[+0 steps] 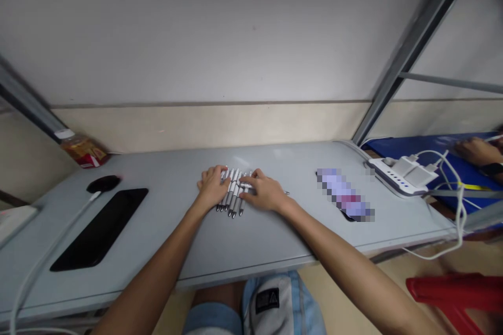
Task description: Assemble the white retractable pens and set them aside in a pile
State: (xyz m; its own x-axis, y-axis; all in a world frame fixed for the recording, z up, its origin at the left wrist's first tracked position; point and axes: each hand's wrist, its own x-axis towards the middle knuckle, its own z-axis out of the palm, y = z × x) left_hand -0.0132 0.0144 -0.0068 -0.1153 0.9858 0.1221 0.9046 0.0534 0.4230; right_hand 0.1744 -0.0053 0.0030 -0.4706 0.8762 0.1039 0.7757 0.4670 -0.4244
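Several white and grey pens (pixel 234 194) lie side by side in a row on the grey table (pixel 220 241), tips toward me. My left hand (pixel 212 186) rests on the left end of the row, fingers curled over the pens. My right hand (pixel 264 190) lies on the right end, fingers stretched flat across the pen tops. Both hands press on the pens from above and hide their upper ends.
A black phone (pixel 100 227) with a white cable lies at the left, a dark round object (pixel 102 183) behind it, a red packet (pixel 84 151) by the wall. A pixelated item (pixel 346 200) and a white power strip (pixel 401 175) sit right. Another person's hand (pixel 477 151) shows far right. A red stool (pixel 456 293) stands below.
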